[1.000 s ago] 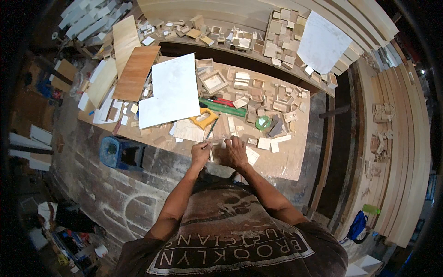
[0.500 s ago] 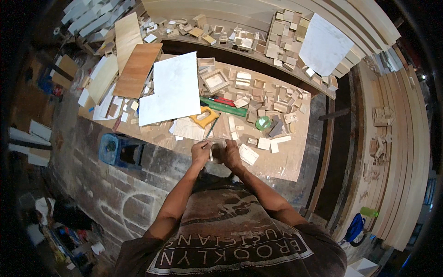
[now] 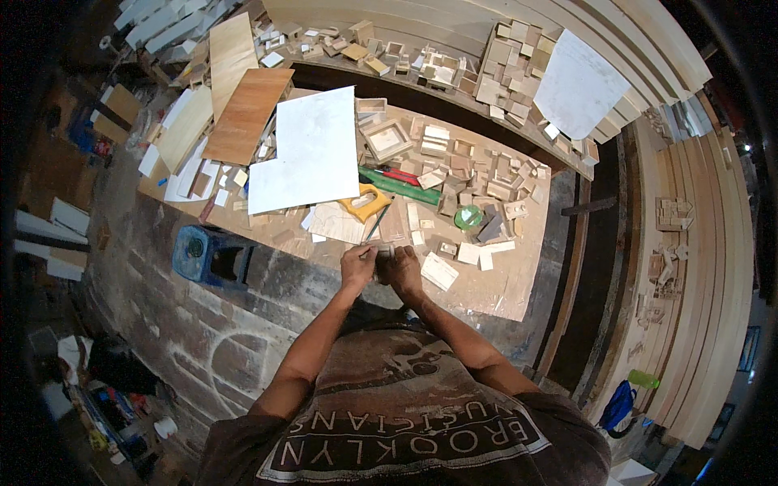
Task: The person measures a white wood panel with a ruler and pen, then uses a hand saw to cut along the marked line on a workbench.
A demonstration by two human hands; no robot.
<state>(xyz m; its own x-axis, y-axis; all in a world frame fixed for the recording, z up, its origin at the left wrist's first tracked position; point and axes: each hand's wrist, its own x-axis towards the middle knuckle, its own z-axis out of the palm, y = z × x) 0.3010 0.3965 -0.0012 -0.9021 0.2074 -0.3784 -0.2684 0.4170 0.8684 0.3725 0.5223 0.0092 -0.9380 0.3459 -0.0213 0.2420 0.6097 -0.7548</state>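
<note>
Small wooden piece (image 3: 386,252): between my two hands, at the near edge of the plywood workbench (image 3: 504,293). Left hand (image 3: 357,266) curled, fingertips pinched on it; right hand (image 3: 403,270) bent closed at its other side, exact grip too small to tell. Dark thin stick (image 3: 379,220) and yellow saw handle (image 3: 365,202) crowd the space just beyond. Pale wooden board (image 3: 439,272) right of my right hand; green tape roll (image 3: 468,216) farther off. White L-shaped sheet (image 3: 312,154) covers bench, left.

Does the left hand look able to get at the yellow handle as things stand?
Probably yes: the yellow handle lies just beyond the left hand, its grip looks uncovered, and nothing tall stands between. The hand itself seems occupied, though, with a small wooden piece.
</note>
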